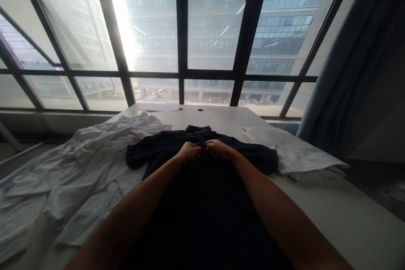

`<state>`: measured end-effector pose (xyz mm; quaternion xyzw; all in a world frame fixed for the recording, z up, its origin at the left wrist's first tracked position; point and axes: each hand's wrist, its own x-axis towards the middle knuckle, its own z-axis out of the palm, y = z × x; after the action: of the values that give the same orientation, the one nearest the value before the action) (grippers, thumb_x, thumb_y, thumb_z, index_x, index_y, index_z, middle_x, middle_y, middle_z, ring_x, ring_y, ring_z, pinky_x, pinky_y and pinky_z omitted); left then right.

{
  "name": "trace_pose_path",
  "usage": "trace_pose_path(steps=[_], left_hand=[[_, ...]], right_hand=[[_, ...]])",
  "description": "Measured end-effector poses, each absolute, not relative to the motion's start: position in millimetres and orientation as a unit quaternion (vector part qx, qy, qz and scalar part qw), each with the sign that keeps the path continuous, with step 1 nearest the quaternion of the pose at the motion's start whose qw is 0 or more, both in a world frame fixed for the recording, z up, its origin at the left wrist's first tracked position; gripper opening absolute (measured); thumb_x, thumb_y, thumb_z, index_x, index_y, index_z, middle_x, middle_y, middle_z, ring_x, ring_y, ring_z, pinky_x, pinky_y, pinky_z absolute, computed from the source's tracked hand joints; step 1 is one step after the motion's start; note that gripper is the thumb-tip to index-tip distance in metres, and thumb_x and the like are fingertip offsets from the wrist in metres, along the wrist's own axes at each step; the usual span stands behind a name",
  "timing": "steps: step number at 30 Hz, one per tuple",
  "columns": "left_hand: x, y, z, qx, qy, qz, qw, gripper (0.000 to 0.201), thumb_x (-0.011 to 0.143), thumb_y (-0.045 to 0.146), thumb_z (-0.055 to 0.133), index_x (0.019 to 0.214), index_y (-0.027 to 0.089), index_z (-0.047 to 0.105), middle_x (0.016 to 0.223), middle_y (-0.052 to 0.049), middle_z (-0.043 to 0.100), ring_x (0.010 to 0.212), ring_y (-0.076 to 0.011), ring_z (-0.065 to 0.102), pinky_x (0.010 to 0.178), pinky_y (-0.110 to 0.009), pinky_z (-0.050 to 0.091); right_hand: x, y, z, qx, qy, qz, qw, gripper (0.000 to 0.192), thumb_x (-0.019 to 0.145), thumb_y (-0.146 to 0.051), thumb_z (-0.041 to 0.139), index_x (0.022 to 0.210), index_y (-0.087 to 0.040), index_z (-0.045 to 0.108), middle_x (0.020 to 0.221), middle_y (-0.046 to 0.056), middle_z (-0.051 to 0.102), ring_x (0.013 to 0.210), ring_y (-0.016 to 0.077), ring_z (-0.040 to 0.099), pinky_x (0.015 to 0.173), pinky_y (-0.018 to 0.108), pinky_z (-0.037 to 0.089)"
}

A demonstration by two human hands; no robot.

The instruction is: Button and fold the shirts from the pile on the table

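A dark short-sleeved shirt (164,145) lies spread on the white table, its collar (198,129) toward the window and its sleeves out to both sides. My left hand (190,151) pinches the shirt's front just below the collar, on the left of the opening. Close beside it, my right hand (218,148) grips the front edge from the other side, fingers closed. A small gap separates the two hands. Any button between the fingertips is too small and dark to make out. The lower part of the shirt merges into shadow between my forearms.
Crumpled white garments (95,152) cover the left side of the table (316,202). A folded white cloth (300,152) lies on the right, partly under the dark sleeve. Papers (161,107) rest at the far edge. A curtain (341,63) hangs at right beside the windows.
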<state>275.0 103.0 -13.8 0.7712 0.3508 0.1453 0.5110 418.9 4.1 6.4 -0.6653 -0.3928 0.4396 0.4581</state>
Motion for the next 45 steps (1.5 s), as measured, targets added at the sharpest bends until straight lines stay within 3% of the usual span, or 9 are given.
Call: trace_pose_path(steps=[4,9,13,19,23,28,34,45], left_hand=[[274,95,-17,0.768,0.329,0.195,0.514,0.021,0.089,0.028,0.063,0.083,0.01,0.073,0.052,0.004,0.056,0.035,-0.0042,0.043,0.037,-0.016,0.03],[273,95,-21,0.783,0.328,0.216,0.482,0.02,0.088,0.027,0.063,0.083,0.011,0.074,0.053,0.003,0.058,0.036,-0.0053,0.047,0.039,-0.016,0.033],[273,98,-24,0.79,0.332,0.212,0.469,0.022,0.087,0.03,0.065,0.075,0.012,0.073,0.053,0.002,0.06,0.038,-0.0063,0.051,0.042,-0.017,0.036],[270,97,-20,0.775,0.319,0.184,0.513,0.029,0.088,0.025,0.061,0.062,0.012,0.067,0.05,0.002,0.057,0.037,-0.0067,0.049,0.042,-0.019,0.036],[267,96,-18,0.772,0.327,0.166,0.519,0.028,0.087,0.023,0.063,0.062,0.012,0.066,0.049,0.002,0.057,0.036,-0.0066,0.048,0.041,-0.019,0.036],[267,96,-16,0.776,0.326,0.163,0.514,0.02,0.086,0.025,0.068,0.072,0.011,0.071,0.05,0.003,0.058,0.037,-0.0063,0.048,0.043,-0.019,0.036],[267,93,-14,0.776,0.327,0.163,0.514,0.023,0.088,0.028,0.067,0.072,0.011,0.07,0.05,0.004,0.056,0.036,-0.0053,0.046,0.04,-0.018,0.032],[267,94,-13,0.766,0.313,0.152,0.541,0.031,0.086,0.031,0.067,0.062,0.013,0.06,0.049,0.005,0.052,0.037,-0.0053,0.045,0.039,-0.018,0.03]], right_hand=[[417,6,4,-0.676,-0.39,0.406,0.475,0.013,0.071,-0.009,0.049,0.079,-0.018,0.054,0.054,-0.008,0.044,0.038,0.0064,0.035,0.037,0.019,0.025],[416,10,-4,-0.69,-0.407,0.367,0.472,0.015,0.08,-0.014,0.044,0.068,-0.018,0.052,0.049,-0.006,0.043,0.037,0.0079,0.033,0.038,0.021,0.027],[416,11,-7,-0.707,-0.425,0.341,0.451,0.022,0.088,-0.021,0.046,0.066,-0.018,0.052,0.047,-0.005,0.044,0.038,0.0092,0.04,0.039,0.021,0.032],[415,10,-5,-0.717,-0.405,0.347,0.448,0.016,0.09,-0.02,0.054,0.075,-0.017,0.055,0.049,-0.007,0.048,0.038,0.0077,0.046,0.037,0.018,0.033],[418,1,3,-0.693,-0.37,0.397,0.474,0.008,0.084,-0.015,0.066,0.086,-0.015,0.058,0.058,-0.005,0.055,0.046,0.0073,0.053,0.043,0.017,0.04],[422,-6,11,-0.681,-0.354,0.435,0.471,0.034,0.071,-0.006,0.074,0.099,-0.015,0.059,0.07,-0.002,0.063,0.059,0.0102,0.061,0.053,0.019,0.048],[421,2,7,-0.658,-0.401,0.364,0.524,0.025,0.072,-0.008,0.068,0.091,-0.017,0.056,0.066,-0.004,0.061,0.058,0.0103,0.059,0.047,0.018,0.044],[429,12,-14,-0.651,-0.489,0.305,0.494,0.022,0.067,-0.009,0.07,0.081,-0.017,0.056,0.07,-0.003,0.06,0.057,0.0107,0.059,0.042,0.019,0.048]])
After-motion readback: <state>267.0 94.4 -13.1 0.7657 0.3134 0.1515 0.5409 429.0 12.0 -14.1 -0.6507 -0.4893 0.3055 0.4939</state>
